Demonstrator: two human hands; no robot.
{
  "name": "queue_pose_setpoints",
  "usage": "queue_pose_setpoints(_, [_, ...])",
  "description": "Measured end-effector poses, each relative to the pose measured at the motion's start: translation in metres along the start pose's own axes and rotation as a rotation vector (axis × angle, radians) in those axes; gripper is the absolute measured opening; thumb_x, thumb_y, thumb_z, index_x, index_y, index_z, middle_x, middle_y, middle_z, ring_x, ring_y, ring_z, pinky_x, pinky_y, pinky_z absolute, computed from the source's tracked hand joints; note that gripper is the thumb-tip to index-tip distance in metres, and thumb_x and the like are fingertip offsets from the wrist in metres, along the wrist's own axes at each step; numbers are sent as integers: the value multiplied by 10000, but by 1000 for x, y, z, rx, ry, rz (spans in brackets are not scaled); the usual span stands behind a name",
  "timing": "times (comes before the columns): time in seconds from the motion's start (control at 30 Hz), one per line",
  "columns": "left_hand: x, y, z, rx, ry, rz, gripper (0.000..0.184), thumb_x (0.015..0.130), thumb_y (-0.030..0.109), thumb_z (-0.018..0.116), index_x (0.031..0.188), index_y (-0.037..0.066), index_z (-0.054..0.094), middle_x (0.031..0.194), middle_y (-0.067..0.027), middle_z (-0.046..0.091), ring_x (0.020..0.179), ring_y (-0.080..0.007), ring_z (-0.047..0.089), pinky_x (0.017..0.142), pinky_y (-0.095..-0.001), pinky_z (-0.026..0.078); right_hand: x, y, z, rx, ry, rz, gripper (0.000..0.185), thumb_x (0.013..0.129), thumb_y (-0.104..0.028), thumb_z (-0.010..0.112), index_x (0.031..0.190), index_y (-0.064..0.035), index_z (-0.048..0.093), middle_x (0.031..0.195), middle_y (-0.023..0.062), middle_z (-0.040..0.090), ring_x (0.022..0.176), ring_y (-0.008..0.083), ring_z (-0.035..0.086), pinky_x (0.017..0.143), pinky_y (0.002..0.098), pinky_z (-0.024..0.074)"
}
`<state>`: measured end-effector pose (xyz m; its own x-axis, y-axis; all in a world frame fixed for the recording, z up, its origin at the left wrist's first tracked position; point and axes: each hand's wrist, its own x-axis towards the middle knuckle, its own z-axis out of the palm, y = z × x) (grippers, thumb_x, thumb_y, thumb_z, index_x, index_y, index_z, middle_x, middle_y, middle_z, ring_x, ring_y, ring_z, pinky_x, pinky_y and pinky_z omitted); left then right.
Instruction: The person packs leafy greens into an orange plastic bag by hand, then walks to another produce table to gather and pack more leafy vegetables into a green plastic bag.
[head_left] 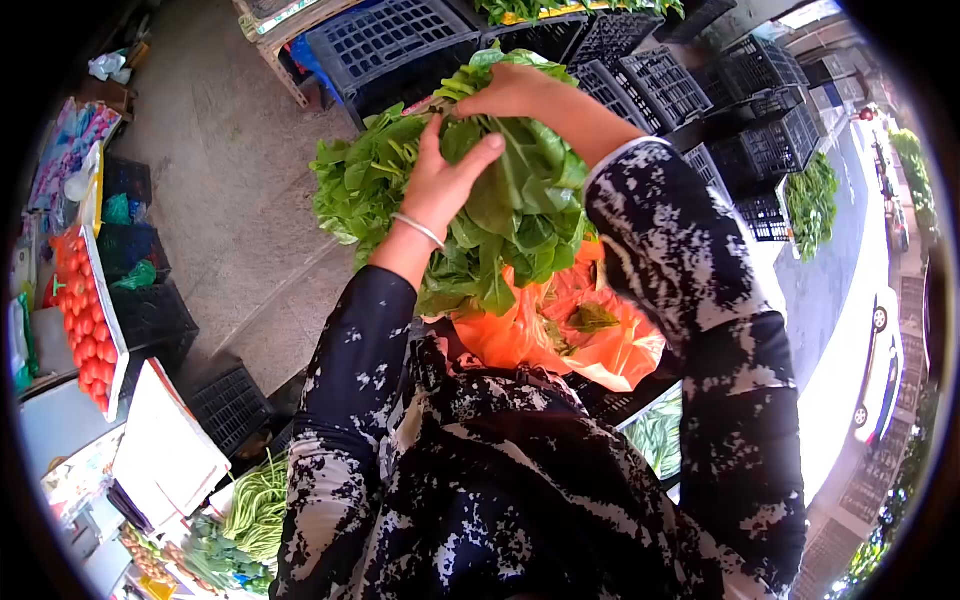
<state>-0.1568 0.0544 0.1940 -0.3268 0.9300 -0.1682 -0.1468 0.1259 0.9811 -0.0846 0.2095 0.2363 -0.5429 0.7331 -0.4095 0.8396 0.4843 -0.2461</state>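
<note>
A large bunch of leafy greens [520, 220], broad-leaved and spinach-like, is held up in front of me by both hands. My left hand [445, 180], with a pale bangle at the wrist, grips its left side, the thumb lying across the leaves and the other fingers partly hidden. At the top, my right hand [510, 92] is closed around the stems, its fingertips close to my left index finger. Below the leaves, an orange plastic bag [600, 345] lies open with a few loose leaves in it.
Black plastic crates [390, 45] stand ahead and to the right, some stacked. To the left, red tomatoes [85, 310] fill a tray beside dark crates. Long green beans [258, 515] lie at lower left. A white car [880, 360] is on the street at right.
</note>
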Motion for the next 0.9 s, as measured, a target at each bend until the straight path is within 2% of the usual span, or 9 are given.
queue_pose_setpoints(0.1, [24,-46,-6,254,80,120,882,701,338,742,1337,-29,253,1255,-181,441,1131,-229,458,940,-301,366,15,6,11,68,-26,24,1121,569,-694,617,1332,54,278,1347,225,341,1238,329,361,1013,354,319])
queue_pose_setpoints(0.23, [26,-56,-8,148,235,121,606,675,189,728,1177,-22,462,1073,-169,588,958,-230,585,852,-302,436,17,39,-1,208,174,71,1058,527,-688,653,1249,51,425,1240,195,485,1145,294,481,936,330,399])
queue_pose_setpoints(0.4, [27,-59,-8,-74,312,93,484,682,2,700,1125,-25,507,986,-95,613,883,-158,582,802,-266,458,24,88,7,49,390,44,890,564,-602,673,1208,-13,498,1116,172,579,1030,276,566,889,343,437])
queue_pose_setpoints(0.5, [32,-68,-13,-250,367,55,462,682,-42,682,1114,-16,521,966,-71,610,853,-137,576,792,-254,459,24,95,33,241,415,93,878,574,-550,698,1246,-38,458,1149,163,564,1058,263,551,898,324,432])
queue_pose_setpoints(0.63, [46,-72,-23,115,660,102,410,693,-15,668,1083,-14,540,966,-84,610,859,-147,575,794,-266,453,24,72,41,312,643,202,1037,524,-620,722,1293,-45,328,1185,208,497,1121,303,475,904,348,425])
queue_pose_setpoints(0.67, [50,-66,-23,-27,672,178,375,697,-11,666,1055,-8,554,963,-90,612,863,-144,575,793,-260,450,25,73,43,306,748,93,991,545,-684,679,1212,2,418,1112,249,501,1040,345,516,891,377,429])
queue_pose_setpoints(0.77, [60,-68,-35,110,623,192,353,696,4,667,1034,-2,566,941,-95,623,835,-158,588,779,-263,451,1,64,26,467,421,-10,743,630,-643,650,1046,-30,597,925,179,624,904,277,603,810,346,464])
queue_pose_setpoints(0.8, [67,-82,-45,320,614,237,371,705,78,680,1049,4,565,911,-115,636,794,-195,608,767,-287,460,-3,60,31,463,438,-31,637,668,-632,625,968,-71,651,845,147,649,847,263,625,783,340,468])
queue_pose_setpoints(0.9, [67,-94,-60,566,532,185,394,773,237,646,1095,30,554,1116,-177,495,1037,-282,486,895,-345,385,-1,62,53,285,489,-51,629,750,-632,522,1059,-90,605,922,180,633,892,310,605,803,361,466])
